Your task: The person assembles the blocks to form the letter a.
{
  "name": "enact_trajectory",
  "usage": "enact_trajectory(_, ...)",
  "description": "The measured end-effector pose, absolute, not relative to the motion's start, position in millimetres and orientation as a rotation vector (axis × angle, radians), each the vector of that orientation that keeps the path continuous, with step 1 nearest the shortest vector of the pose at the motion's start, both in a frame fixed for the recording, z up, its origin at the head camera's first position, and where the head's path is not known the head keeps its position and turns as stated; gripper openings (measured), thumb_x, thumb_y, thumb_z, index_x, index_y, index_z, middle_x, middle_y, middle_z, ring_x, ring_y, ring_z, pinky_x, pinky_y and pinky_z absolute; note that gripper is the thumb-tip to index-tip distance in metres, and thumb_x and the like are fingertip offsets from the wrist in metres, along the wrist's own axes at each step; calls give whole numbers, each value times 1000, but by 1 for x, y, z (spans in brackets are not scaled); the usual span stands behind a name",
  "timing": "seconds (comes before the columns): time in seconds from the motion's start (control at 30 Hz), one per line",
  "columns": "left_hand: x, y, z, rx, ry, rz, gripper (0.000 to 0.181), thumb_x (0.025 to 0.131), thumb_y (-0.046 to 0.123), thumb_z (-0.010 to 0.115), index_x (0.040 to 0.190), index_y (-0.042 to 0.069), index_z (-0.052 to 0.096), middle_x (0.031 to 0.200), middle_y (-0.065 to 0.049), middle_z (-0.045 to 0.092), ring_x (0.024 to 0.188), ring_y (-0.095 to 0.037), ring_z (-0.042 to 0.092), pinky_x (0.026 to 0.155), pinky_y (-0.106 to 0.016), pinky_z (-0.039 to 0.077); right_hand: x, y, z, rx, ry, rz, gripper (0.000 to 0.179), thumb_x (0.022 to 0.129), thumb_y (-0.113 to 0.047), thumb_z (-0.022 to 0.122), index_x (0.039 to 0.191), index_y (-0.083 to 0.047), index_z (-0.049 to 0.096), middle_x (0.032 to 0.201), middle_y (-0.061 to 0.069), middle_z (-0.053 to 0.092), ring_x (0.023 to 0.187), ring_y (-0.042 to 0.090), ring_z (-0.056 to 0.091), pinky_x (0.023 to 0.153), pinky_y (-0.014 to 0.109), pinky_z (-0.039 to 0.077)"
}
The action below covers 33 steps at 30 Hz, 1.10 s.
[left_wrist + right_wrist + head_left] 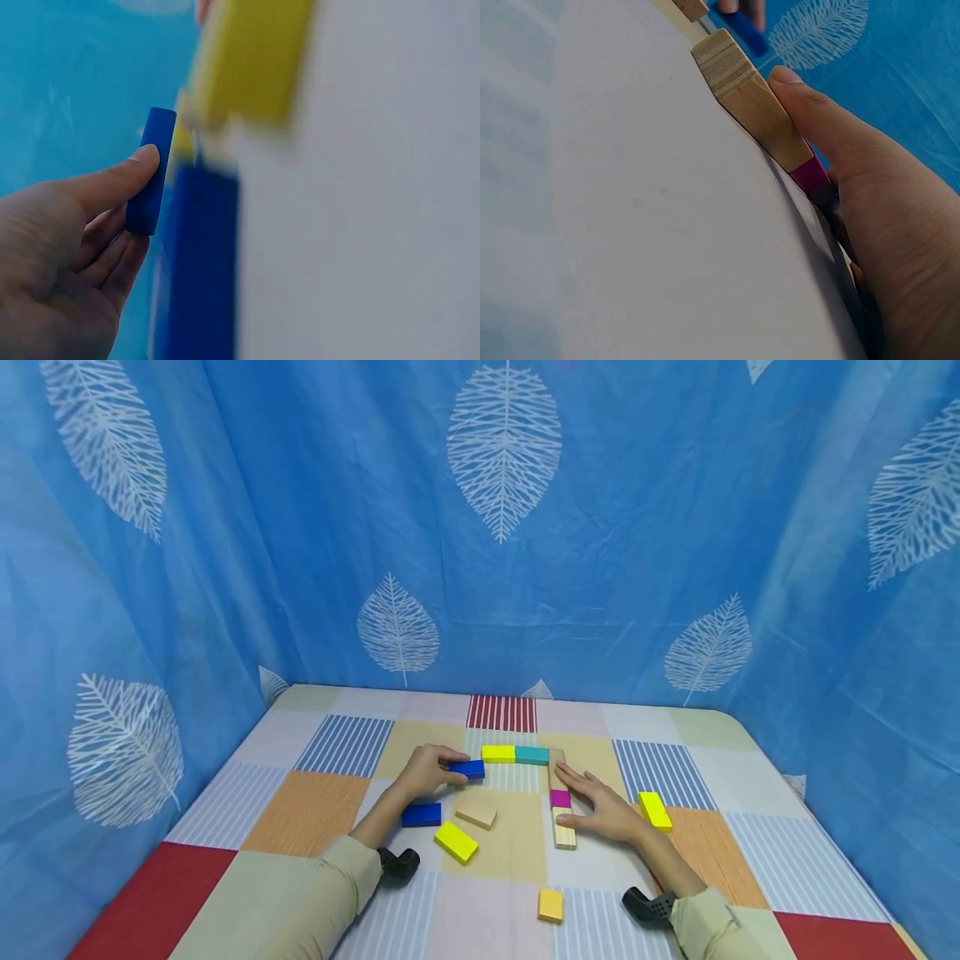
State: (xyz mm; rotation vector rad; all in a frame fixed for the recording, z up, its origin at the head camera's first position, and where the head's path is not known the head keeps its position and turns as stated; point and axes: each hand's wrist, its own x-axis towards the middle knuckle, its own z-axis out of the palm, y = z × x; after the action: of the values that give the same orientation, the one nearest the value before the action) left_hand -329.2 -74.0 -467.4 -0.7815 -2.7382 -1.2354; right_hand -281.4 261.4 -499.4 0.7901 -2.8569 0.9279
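My left hand pinches a blue block between thumb and fingers; the left wrist view shows the thumb on the block's broad face. To its right a yellow block and a teal block lie end to end. From the teal block's right end a column runs toward me: a plain wooden block, a purple block and another wooden block. My right hand rests along that column, fingers extended on the far wooden block. Its thumb touches the near wooden block.
Between my arms lie a second blue block, a wooden block and a yellow block. An orange-yellow block is nearer me, and another yellow block lies right of my right hand. A blue curtain surrounds the patchwork-covered table.
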Motion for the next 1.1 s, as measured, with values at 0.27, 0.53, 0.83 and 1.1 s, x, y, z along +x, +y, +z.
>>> enact_trajectory(0.27,-316,-15,-455,-949,-2727,-1240,33,77,22,75,108,12,70,104,0,68,91,-15,60,76,-24,50,-281,261,-497,774,-2861,926,83,78,-54,64,145,-18,32,150,1,24,133,45,16,100,65,17)
enact_trajectory(0.53,-309,17,-475,-982,-2734,-1199,29,74,18,78,102,11,72,99,1,69,91,-10,60,78,-21,48,-279,263,-498,783,-2864,936,81,79,-53,64,145,-19,32,150,0,24,132,47,17,98,67,18)
enact_trajectory(0.83,-309,22,-482,-967,-2738,-1216,29,75,20,78,102,11,72,98,2,69,89,-10,59,81,-24,47,-278,262,-499,750,-2878,911,81,79,-56,63,145,-22,31,150,-2,24,132,47,19,96,69,20)
enact_trajectory(1.1,-308,23,-481,-952,-2755,-1222,30,75,19,78,103,12,72,100,2,69,93,-11,58,85,-26,46,-276,260,-495,727,-2907,910,82,78,-57,62,145,-22,31,151,-1,23,132,46,18,96,69,19)
